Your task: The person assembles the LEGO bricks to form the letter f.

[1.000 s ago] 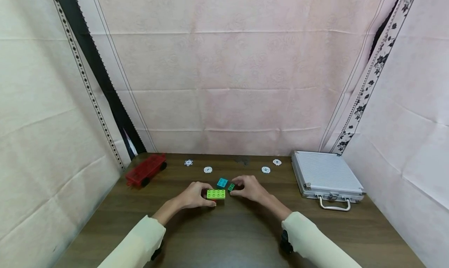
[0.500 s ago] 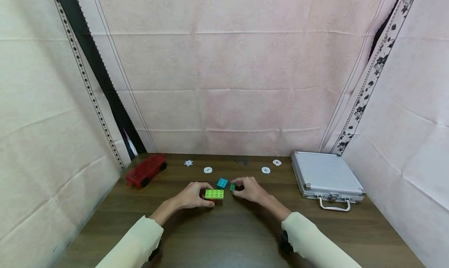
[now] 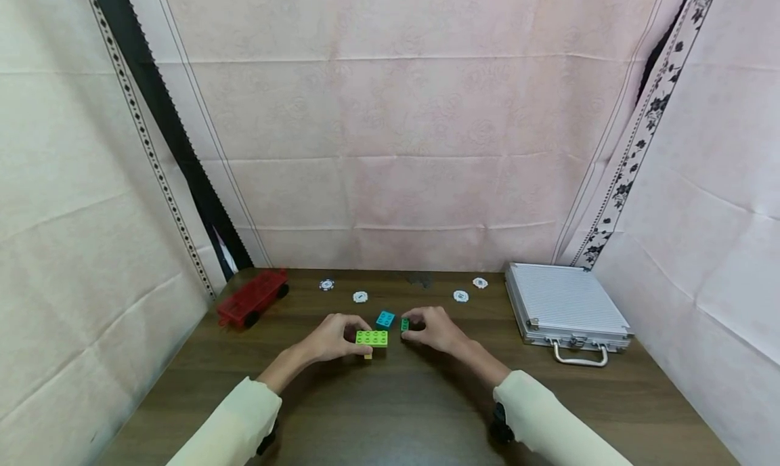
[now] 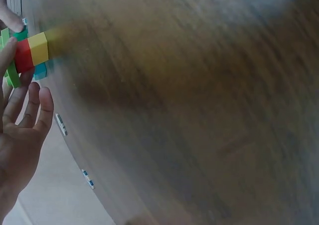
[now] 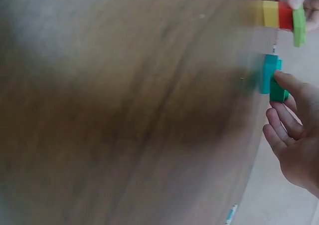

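Note:
My left hand grips a small brick stack: a lime green brick on top, with a red brick and a yellow brick under it. The stack is raised just off the dark wooden table. My right hand pinches a small dark green brick right beside a cyan brick that lies on the table. In the right wrist view the dark green brick touches the cyan brick, and the stack shows at the top right.
A red toy wagon stands at the table's back left. A closed silver case with a handle lies at the right. White poker chips lie along the back edge. Pale cloth walls close in three sides.
My left hand has lifted the lime green brick a little, so the red and yellow bricks under it now show. The right hand has stayed at the dark green brick.

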Available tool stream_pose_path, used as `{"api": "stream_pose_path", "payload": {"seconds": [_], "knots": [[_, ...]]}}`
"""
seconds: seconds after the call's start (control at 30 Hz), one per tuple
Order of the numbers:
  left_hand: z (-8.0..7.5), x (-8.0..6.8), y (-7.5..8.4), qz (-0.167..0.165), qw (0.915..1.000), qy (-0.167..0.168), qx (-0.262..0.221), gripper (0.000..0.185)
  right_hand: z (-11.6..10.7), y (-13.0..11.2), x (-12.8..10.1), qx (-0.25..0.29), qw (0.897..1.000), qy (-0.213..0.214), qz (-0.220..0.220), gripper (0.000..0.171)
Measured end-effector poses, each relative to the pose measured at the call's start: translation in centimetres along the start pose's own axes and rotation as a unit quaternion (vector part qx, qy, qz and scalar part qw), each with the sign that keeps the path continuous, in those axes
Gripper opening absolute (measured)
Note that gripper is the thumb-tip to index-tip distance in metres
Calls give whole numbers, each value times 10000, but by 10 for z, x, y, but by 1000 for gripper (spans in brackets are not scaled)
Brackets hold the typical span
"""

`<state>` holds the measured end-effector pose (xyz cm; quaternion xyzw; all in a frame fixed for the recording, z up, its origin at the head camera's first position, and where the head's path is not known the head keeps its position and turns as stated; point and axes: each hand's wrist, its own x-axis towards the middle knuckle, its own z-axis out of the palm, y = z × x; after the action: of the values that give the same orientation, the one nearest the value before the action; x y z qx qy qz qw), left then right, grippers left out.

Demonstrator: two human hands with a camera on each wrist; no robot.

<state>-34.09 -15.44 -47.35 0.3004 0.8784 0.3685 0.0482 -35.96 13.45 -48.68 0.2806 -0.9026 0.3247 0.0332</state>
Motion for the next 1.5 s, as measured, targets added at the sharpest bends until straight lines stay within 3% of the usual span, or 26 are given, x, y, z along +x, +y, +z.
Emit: {"api": "stream_pose_path", "payload": {"seconds": [0.27,0.57,1.03,1.5], "knots": [[1,1,-4,-184,9997,71,-147,26,-16,-22,1,157,9988,268,-373,36],[2,2,-3,-244,9994,104,-228,28,-15,-51,4,653,9954,45,-697,37],[1,5,-2,-270,9992,3,-295,37,6,-69,12,383,9943,21,-999,32],[0,1,-2,-304,9991,23,-280,31,16,-71,14,121,9950,13,-987,31]]}}
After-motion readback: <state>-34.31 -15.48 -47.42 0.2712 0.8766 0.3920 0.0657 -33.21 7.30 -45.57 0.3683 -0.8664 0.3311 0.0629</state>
